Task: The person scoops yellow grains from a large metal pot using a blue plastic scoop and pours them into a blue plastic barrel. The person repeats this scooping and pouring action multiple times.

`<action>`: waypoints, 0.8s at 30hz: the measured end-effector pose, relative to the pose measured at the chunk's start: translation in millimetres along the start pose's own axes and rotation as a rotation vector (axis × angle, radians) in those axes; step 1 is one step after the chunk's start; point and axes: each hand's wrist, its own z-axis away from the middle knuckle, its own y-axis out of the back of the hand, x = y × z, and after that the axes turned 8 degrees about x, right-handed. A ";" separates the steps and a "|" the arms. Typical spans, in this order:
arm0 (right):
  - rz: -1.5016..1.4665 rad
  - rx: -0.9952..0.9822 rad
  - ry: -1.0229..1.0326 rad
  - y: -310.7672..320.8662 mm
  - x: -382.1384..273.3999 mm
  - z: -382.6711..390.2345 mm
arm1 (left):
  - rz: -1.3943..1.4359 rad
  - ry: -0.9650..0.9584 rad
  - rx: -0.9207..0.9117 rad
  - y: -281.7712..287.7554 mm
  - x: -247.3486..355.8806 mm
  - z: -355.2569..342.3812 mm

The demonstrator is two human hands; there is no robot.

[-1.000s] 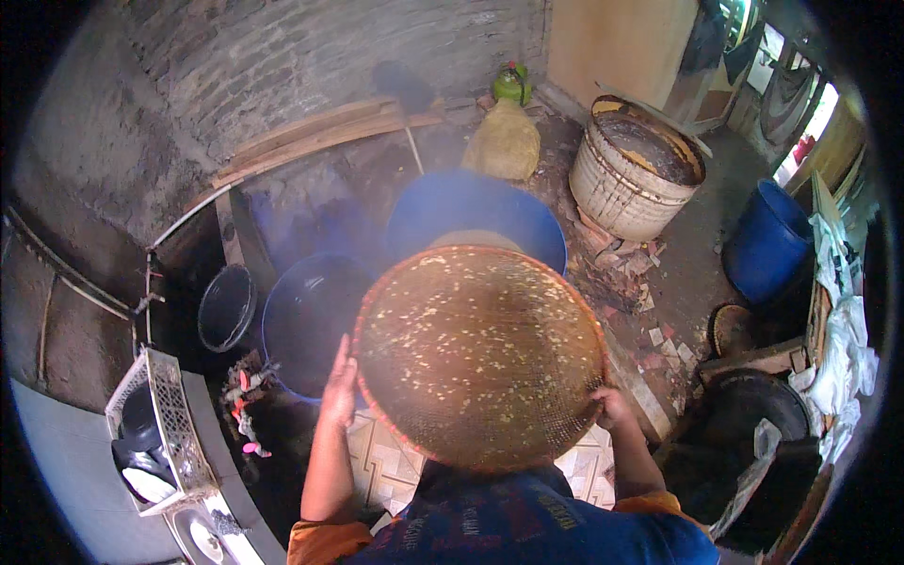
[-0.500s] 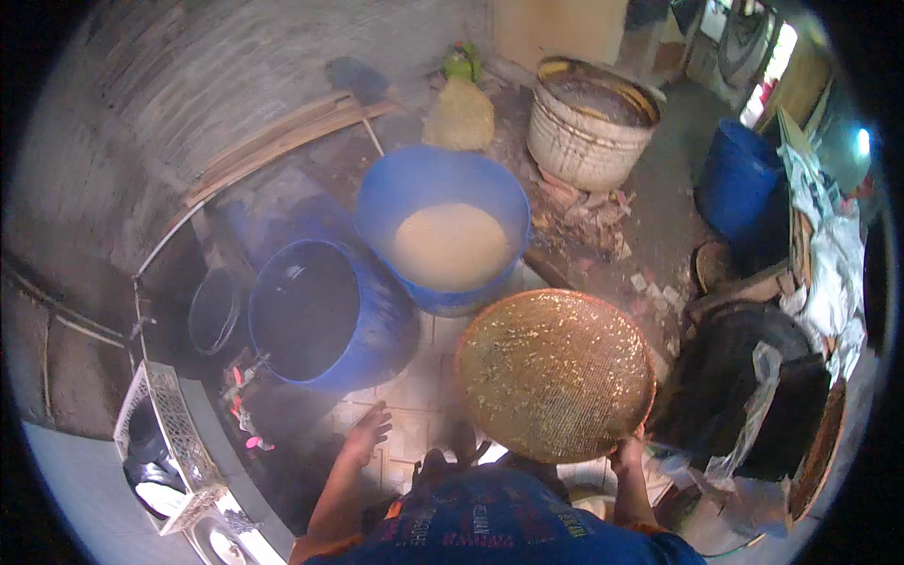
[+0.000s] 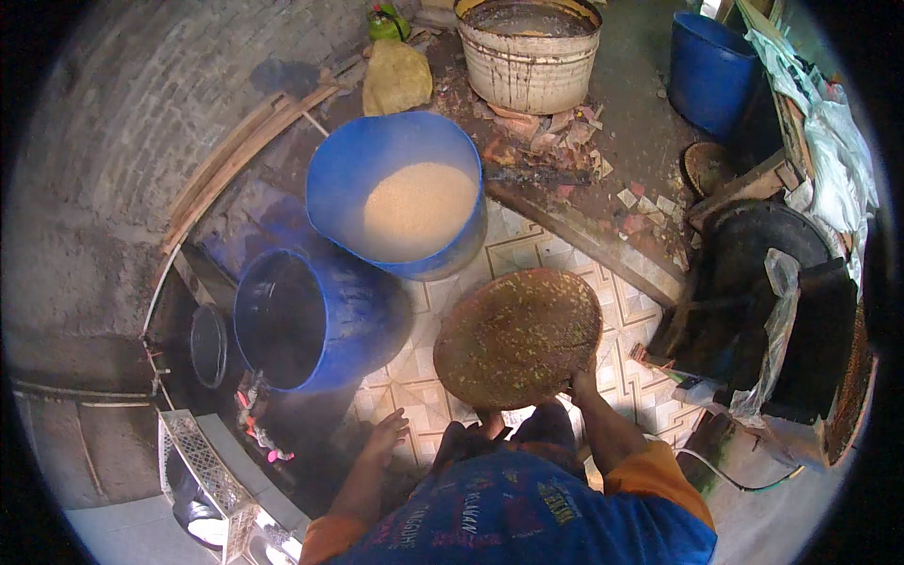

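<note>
My right hand point(image 3: 584, 381) grips the near right rim of a round woven basket tray point(image 3: 520, 334), brown, with pale bits scattered over its surface. The tray is held in front of my legs, above the tiled floor. My left hand point(image 3: 386, 435) is off the tray, to its lower left, fingers apart and holding nothing. Beyond the tray stands a large blue tub point(image 3: 330, 174) with a heap of pale, grain-like stuff point(image 3: 421, 212) in it. Left of it is a second blue tub point(image 3: 372, 315), dark inside. The right fingers are partly hidden by the rim.
A stained whitish metal drum point(image 3: 532, 66) stands at the back on rubble, with a yellow sack point(image 3: 397, 80) to its left. Another blue barrel point(image 3: 711, 71) is at the far right. Black sheeting point(image 3: 805, 348) lies at right; a white plastic rack point(image 3: 202, 461) at lower left.
The tray has tilted and shows a narrower, darker face, still in my right hand. My left hand stays open and apart from it. The whole view has shifted, showing more floor.
</note>
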 end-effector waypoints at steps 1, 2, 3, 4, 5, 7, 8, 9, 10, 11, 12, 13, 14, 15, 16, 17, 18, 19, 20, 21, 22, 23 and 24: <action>0.007 0.000 -0.129 -3.3 1.5 -4.4 | 0.016 0.000 0.019 5.6 -10.7 -3.0; 0.156 0.078 -0.117 -10.2 5.9 -7.3 | -0.009 0.040 0.027 8.2 -13.2 -1.1; 0.276 0.137 -0.157 -13.4 5.8 -6.8 | -0.036 0.080 0.034 11.6 -15.3 2.0; 0.293 0.145 -0.126 -14.0 17.1 -7.1 | -0.064 0.121 0.043 16.1 -18.7 3.7; 0.308 0.152 -0.080 -14.2 27.8 -13.5 | -0.064 0.168 0.068 20.7 -26.2 -1.2; 0.475 0.263 0.098 18.6 52.0 -34.0 | -0.066 0.246 0.076 20.9 -50.3 -25.3; 0.593 0.258 0.180 36.8 62.2 -38.6 | -0.058 0.232 0.065 22.3 -62.6 -35.9; 0.715 0.222 0.242 30.3 68.5 -33.2 | -0.046 0.231 0.089 34.3 -79.9 -40.2; 0.897 0.179 0.199 31.4 73.0 -23.8 | -0.036 0.230 0.111 46.1 -95.6 -45.5; 1.074 0.121 0.309 25.5 78.4 -1.7 | -0.020 0.253 0.148 58.6 -108.4 -46.6; 1.079 0.124 0.200 48.2 80.0 -2.8 | -0.010 0.260 0.128 54.0 -111.9 -53.5; 1.343 0.061 0.475 75.7 83.8 3.5 | -0.001 0.267 0.106 48.3 -113.7 -61.9; 1.583 -0.088 0.678 100.7 85.8 10.9 | -0.005 0.283 0.098 46.2 -114.2 -69.8; 1.812 -0.274 0.881 103.6 84.0 19.7 | -0.005 0.305 0.107 50.5 -118.2 -75.0; 1.748 -0.221 0.770 103.7 84.0 27.7 | -0.007 0.326 0.114 53.3 -121.8 -80.2; 1.670 -0.182 0.658 96.0 85.6 48.0 | 0.035 0.317 0.137 59.3 -127.2 -83.3; 1.593 -0.116 0.543 100.3 83.6 65.6 | 0.068 0.303 0.137 57.7 -128.7 -88.6; 1.781 -0.222 0.625 105.1 80.2 76.5 | 0.099 0.289 0.140 56.3 -130.2 -92.5; 1.961 -0.341 0.707 105.3 76.7 84.9 | 0.093 0.332 0.088 60.1 -132.1 -99.2; 2.131 -0.476 0.815 95.6 72.2 85.4 | 0.098 0.363 0.052 73.9 -139.8 -115.9; 1.959 -0.296 0.628 91.5 72.3 83.4 | 0.093 0.395 -0.003 77.1 -136.9 -129.6; 1.782 -0.089 0.431 116.7 78.8 73.5 | 0.102 0.355 -0.013 56.4 -125.7 -131.5; 1.583 0.105 0.251 146.1 82.1 66.6 | 0.113 0.317 -0.022 33.7 -119.3 -127.7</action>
